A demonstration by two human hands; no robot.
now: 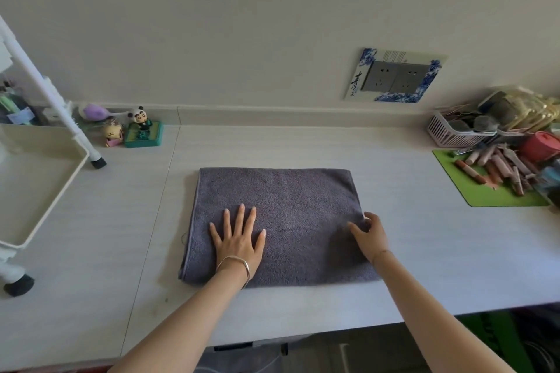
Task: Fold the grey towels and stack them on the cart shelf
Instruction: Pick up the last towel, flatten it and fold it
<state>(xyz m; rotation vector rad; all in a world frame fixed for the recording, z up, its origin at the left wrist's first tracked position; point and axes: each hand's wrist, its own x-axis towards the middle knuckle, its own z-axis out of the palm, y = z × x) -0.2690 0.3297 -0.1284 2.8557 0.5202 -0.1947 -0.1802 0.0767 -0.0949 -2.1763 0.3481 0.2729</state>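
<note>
Pressing flat, the left hand (238, 241) lies on the near-left part of the grey towel (291, 206) in the head view, fingers straight and spread. The right hand (371, 236) pinches the towel's right edge, thumb on top and fingers curled round the hem. The towel lies on the counter (409, 251) as a flat rectangle. Doubled layers show along its left edge, so at least 1 fold appears complete.

Judged status: folding of this towel is in progress, and a further fold from right to left is the likely step. The cart shelf (60, 194) stands at the left, well apart from the towel, and no towel shows on its visible part.

Remaining: finish folding, transfer to the shelf, and repeat for any other towels, none of which is in view.
</note>
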